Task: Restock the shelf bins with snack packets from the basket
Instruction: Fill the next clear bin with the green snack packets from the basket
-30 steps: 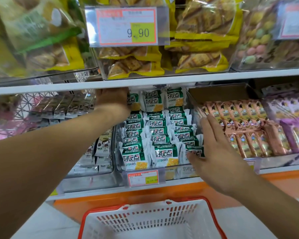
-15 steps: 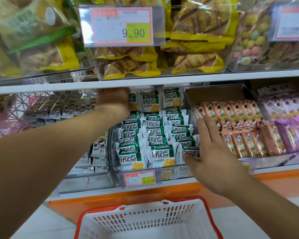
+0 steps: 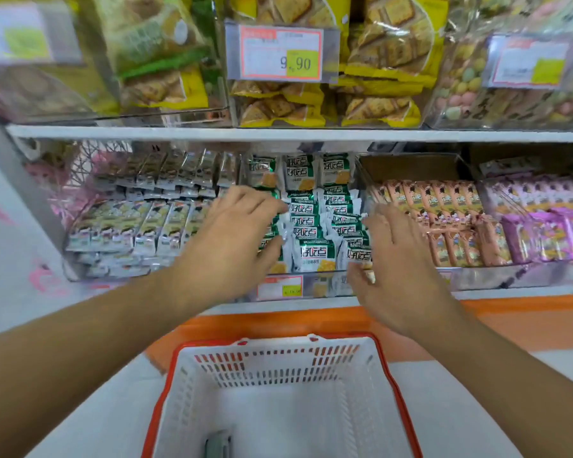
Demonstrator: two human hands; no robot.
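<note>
On the lower shelf, at its middle, a clear bin (image 3: 311, 285) is seen packed with green-and-white snack packets (image 3: 315, 256) set in rows, front to back. Both hands are laid over this bin. Left hand (image 3: 232, 239) is placed on the bin's left rows, palm down, fingers straight and slightly spread, fingertips touching the packets; nothing is gripped. Right hand (image 3: 401, 259) is held at the bin's right edge, fingers extended and close together, thumb (image 3: 358, 272) pressed against the front right packet; no packet is clasped.

Left of this bin, silver-wrapped packets (image 3: 139, 226) are stacked in another clear bin. To the right, orange-pink packets (image 3: 444, 209) are lined up, and purple packets (image 3: 543, 233) lie beyond them toward the shelf's right end.

A small price label (image 3: 280, 287) is fixed to the middle bin's front wall. On the upper shelf, yellow cracker bags (image 3: 377, 61) are piled behind a price tag reading 9.90 (image 3: 282, 54); a bag of pastel round sweets (image 3: 467, 77) is seen at the upper right, blurred.

Below the shelf's orange front edge (image 3: 526, 312), a white basket with a red rim (image 3: 278, 385) is placed on the floor. One small dark object (image 3: 217, 444) is visible on its bottom; it cannot be identified
</note>
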